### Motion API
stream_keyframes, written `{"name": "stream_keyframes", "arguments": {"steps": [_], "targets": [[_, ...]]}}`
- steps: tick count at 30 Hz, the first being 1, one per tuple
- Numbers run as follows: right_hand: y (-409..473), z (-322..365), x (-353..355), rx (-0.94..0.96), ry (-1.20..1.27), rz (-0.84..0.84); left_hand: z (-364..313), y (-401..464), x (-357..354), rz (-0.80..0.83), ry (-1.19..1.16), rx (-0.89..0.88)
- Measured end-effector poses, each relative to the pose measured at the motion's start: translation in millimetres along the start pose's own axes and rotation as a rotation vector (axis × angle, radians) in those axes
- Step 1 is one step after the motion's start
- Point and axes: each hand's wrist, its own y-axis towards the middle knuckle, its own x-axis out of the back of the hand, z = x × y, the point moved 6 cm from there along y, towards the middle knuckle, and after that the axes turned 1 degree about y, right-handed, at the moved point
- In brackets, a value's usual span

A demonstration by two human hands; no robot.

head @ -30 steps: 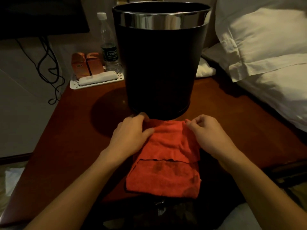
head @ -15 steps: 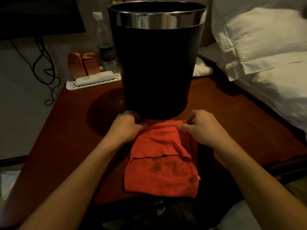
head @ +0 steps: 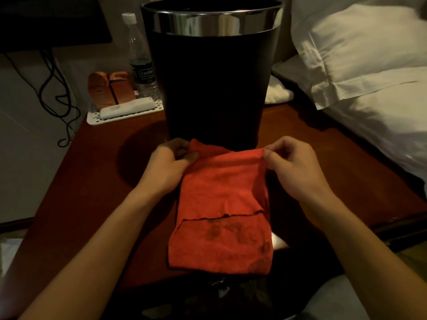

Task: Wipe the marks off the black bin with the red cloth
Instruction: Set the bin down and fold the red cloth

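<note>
**Both hands pinching cloth's far corners, below bin**

While the bin (head: 212,84) stood upright at top centre of the frame on the table (head: 92,181), the cloth (head: 221,204) lay just below it, stretched from the bin's base down toward the lower middle. Left hand (head: 168,165) was clamped on the cloth's upper left corner, thumb over the fabric, fingers curled behind. Right hand (head: 291,165) pinched the upper right corner between thumb and curled fingers. Top edge of cloth was raised a bit off the table between the two hands, sagging slightly at centre, right at the bin's base; contact with the bin could not be told. Cloth was folded: a flap edge crossed it low down, with dark smudges on the lower panel. Its bottom edge hung over the table's near edge.

Bin was black with a shiny metal rim band (head: 212,21). No marks could be made out on its dark side.

Upper left: white tray (head: 97,116) holding a white remote (head: 127,108), orange packs (head: 111,88) and a water bottle (head: 138,61), partly behind the bin. Cables (head: 53,88) hung down the wall at far left. Right side: white pillow (head: 358,54) and bedding (head: 381,125).
</note>
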Motion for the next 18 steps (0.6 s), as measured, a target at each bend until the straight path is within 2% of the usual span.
{"name": "stream_keyframes", "arguments": {"steps": [4, 8, 10, 12, 15, 18], "targets": [[8.3, -9.0, -13.8, -0.053, -0.247, 0.21, -0.4, 2.1, -1.1, 0.066, 0.006, -0.025], [10.3, -1.7, -28.9, -0.041, -0.301, 0.388, -0.6, 0.5, -2.9, 0.109, -0.046, -0.008], [10.3, 1.7, -32.4, 0.002, -0.354, 0.416, -2.8, 0.5, 1.8, 0.09, -0.078, -0.009], [11.4, 4.7, -28.5, 0.05, -0.242, 0.332, -9.8, 0.7, 9.8, 0.062, -0.097, -0.047], [10.0, 14.7, -14.9, 0.111, 0.108, 0.195, -21.9, -2.2, 23.9, 0.019, -0.232, -0.062], [0.1, 28.8, -8.4, 0.183, 0.246, 0.237, -34.1, -15.8, 31.0, 0.11, -0.259, -0.103]]}}
